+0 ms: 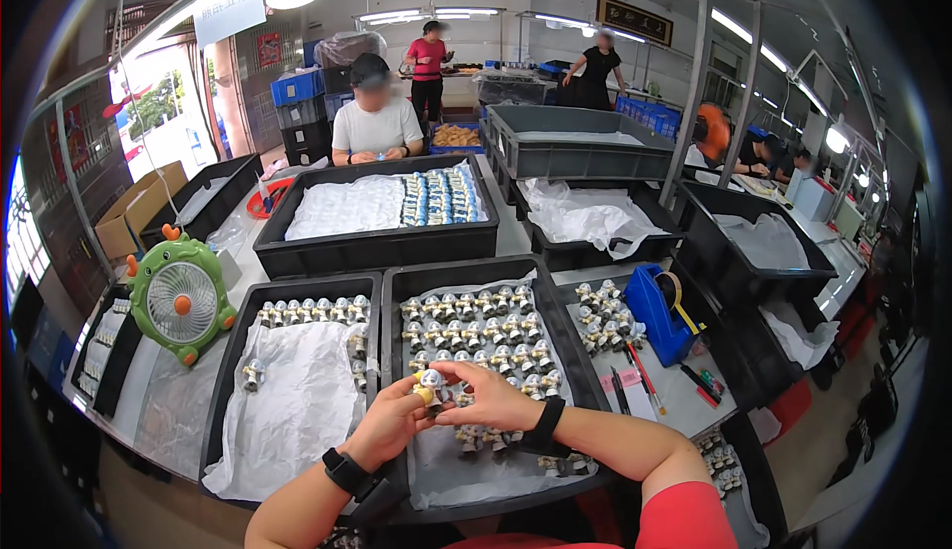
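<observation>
Both of my hands hold one small figurine (431, 390), white on top with a yellow patch, above the near edge between two black trays. My left hand (387, 422) is closed on its left side. My right hand (493, 397) grips it from the right, fingers bent round it. Under my right hand lies the right black tray (392, 301), lined with white paper and holding rows of similar figurines (476, 333). The left black tray (230, 351) has a row along its far end, a few down its right side and a single figurine (253, 374) at its left.
A green fan (180, 296) stands at the left. Ahead is a large tray (273, 249) of blue-and-white pieces, with a seated person (377, 122) behind it. On the right are a blue tape dispenser (656, 316), loose figurines (607, 316), pens (645, 380) and stacked bins (595, 160).
</observation>
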The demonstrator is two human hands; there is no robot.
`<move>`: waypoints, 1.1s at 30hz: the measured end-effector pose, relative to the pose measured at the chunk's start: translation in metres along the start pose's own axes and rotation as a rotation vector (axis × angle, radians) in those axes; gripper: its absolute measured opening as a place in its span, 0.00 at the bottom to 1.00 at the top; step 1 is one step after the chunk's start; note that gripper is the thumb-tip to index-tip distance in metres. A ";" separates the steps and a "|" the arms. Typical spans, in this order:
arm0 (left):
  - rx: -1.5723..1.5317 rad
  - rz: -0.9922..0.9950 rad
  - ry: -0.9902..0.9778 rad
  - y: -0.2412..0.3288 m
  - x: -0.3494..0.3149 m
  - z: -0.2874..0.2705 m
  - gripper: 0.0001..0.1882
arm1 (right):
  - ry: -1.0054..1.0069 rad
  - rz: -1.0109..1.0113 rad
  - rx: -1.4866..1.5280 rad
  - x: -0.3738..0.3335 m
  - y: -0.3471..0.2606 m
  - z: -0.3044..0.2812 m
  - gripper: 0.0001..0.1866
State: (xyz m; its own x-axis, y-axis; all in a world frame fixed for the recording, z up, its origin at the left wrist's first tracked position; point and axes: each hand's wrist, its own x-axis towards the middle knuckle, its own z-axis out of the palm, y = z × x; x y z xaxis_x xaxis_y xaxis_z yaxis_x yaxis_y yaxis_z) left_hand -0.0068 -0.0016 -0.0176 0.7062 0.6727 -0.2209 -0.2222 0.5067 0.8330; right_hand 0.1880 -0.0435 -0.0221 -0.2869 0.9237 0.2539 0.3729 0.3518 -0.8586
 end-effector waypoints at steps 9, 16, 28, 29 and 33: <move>-0.028 -0.004 -0.002 -0.001 0.002 -0.002 0.19 | -0.002 0.017 0.012 0.000 0.000 0.000 0.40; -0.026 -0.001 0.013 0.000 -0.002 -0.001 0.19 | -0.052 0.046 0.001 0.002 -0.001 0.000 0.39; -0.019 -0.008 0.006 0.001 -0.001 0.000 0.20 | -0.009 0.044 0.016 0.000 -0.004 0.000 0.39; -0.018 -0.006 0.006 0.001 -0.002 0.000 0.19 | -0.011 0.041 0.013 0.001 -0.005 0.001 0.39; -0.007 -0.008 0.003 -0.001 0.000 -0.003 0.19 | -0.059 0.087 0.009 0.000 -0.004 -0.003 0.40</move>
State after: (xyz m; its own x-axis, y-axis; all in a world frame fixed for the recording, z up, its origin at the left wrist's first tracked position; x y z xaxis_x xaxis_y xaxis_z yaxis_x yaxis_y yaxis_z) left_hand -0.0083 -0.0003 -0.0205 0.7059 0.6701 -0.2294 -0.2208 0.5159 0.8277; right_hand 0.1886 -0.0444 -0.0172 -0.3051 0.9402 0.1514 0.3906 0.2686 -0.8805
